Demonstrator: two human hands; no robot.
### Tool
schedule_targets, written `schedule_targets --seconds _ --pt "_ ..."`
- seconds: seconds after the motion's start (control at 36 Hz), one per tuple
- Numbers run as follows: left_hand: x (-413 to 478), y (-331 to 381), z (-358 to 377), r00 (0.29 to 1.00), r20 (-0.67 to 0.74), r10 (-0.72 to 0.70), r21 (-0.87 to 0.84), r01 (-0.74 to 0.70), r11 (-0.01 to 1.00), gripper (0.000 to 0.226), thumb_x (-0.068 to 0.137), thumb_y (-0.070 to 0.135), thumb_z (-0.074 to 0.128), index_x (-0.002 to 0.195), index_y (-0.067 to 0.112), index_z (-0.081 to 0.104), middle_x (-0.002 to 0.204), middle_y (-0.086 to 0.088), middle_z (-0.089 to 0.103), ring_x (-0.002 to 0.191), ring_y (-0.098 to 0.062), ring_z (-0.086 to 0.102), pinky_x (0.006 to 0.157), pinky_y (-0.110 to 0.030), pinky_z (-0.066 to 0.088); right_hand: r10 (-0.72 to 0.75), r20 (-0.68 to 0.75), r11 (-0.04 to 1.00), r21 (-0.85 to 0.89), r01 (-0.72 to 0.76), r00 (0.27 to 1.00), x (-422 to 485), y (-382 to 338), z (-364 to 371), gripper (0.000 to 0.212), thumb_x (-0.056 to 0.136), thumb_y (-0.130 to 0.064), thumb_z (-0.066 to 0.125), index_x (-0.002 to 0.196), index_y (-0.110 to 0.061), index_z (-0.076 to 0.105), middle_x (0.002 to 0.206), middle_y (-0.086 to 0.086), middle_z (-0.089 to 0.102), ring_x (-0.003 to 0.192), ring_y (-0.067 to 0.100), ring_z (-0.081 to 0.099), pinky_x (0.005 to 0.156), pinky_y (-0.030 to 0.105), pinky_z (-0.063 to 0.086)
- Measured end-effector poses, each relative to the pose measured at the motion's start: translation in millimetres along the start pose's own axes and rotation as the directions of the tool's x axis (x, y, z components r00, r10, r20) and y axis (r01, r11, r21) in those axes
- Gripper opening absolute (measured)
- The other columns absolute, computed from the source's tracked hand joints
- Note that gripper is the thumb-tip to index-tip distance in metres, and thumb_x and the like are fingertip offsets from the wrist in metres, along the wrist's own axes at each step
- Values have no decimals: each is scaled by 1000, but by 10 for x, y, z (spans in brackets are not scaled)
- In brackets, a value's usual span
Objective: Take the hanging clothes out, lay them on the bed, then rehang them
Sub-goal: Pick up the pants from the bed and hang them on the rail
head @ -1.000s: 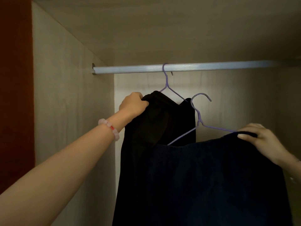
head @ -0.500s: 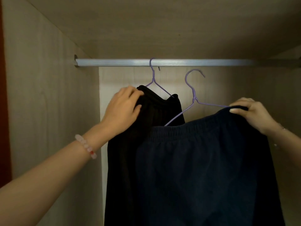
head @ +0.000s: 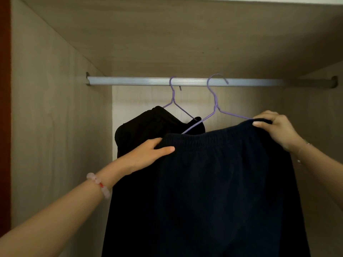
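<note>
A dark navy garment (head: 226, 182) with an elastic waistband hangs from a purple wire hanger (head: 215, 106), whose hook reaches over the silver rail (head: 130, 81). My left hand (head: 148, 154) grips the waistband's left corner, thumb lying on the front. My right hand (head: 274, 128) grips the right corner together with the hanger's arm. Behind and to the left, a black garment (head: 148, 127) hangs on a second purple hanger (head: 173, 97) hooked on the rail.
The wardrobe's left wall (head: 55, 127), back panel (head: 250, 101) and top board (head: 185, 34) close in the space. A dark red door edge (head: 4, 108) stands at the far left. The rail runs bare to the right of both hooks.
My left hand left the black garment and took the navy waistband's left corner. The navy garment's hanger rose, and its hook now reaches over the rail.
</note>
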State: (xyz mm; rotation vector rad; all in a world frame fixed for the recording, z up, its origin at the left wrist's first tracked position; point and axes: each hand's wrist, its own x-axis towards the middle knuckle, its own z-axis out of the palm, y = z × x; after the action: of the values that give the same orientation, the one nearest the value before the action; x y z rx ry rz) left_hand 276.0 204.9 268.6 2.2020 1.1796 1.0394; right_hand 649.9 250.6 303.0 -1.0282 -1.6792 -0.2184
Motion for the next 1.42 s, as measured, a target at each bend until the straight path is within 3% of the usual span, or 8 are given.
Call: schedule_targets --seconds 0.14,0.39,0.58,0.67,0.78,0.97,1.22,1.42 --pt "-61 57 85 991 -57 121 -16 -122 992 21 98 23 49 115 28 60 109 12 66 101 0 62 85 -13 48 8 -8 999 -54 -9 1000 122 -24 151 13 85 -8 63 94 -14 70 84 -6 59 102 27 51 95 37 38" --pt "-156 205 182 972 -215 99 -240 -151 959 18 98 27 48 102 34 65 102 10 69 97 -5 64 81 -18 49 71 -95 992 -95 -80 993 230 -224 308 17 84 -13 65 99 -6 71 103 6 66 100 19 54 87 17 32" --pt "-105 384 275 944 -324 68 -212 -142 967 25 98 26 49 117 22 64 108 6 68 101 -8 62 87 -23 50 204 -137 942 -241 -233 969 226 -381 400 47 87 -23 63 130 -12 49 138 10 41 127 29 40 107 37 32" --pt "-74 446 325 934 -349 76 -182 -147 972 27 99 26 48 121 20 62 110 4 66 101 -9 61 87 -23 50 287 -225 928 -178 -328 931 146 -641 485 42 89 -30 59 124 -10 51 131 12 45 118 31 47 97 36 39" --pt "-6 530 435 924 -378 59 -185 -137 973 26 99 25 46 120 19 61 114 1 64 105 -14 60 91 -27 48 515 62 824 239 -514 855 -9 -1085 580 29 89 -43 54 97 -15 57 105 4 61 98 25 60 86 40 52" --pt "110 624 653 908 -418 1 -192 -90 977 27 99 27 46 117 16 62 114 -6 64 104 -22 62 94 -44 52 560 417 544 466 -698 715 -140 -1364 607 54 86 -45 59 119 -2 57 118 11 58 113 27 56 78 37 56" --pt "179 693 841 917 -377 130 53 -119 991 30 99 28 46 120 12 59 117 -7 57 104 -23 59 90 -41 52 518 503 414 561 -717 692 -121 -1466 686 29 83 -32 67 92 -6 56 96 10 59 93 23 58 80 34 51" --pt "253 636 897 916 -378 138 126 -96 987 30 99 30 45 117 11 59 114 -7 56 99 -24 60 78 -34 50 569 419 481 528 -700 707 -52 -1435 832 14 85 5 53 73 -2 55 73 13 58 66 21 59 55 30 51"
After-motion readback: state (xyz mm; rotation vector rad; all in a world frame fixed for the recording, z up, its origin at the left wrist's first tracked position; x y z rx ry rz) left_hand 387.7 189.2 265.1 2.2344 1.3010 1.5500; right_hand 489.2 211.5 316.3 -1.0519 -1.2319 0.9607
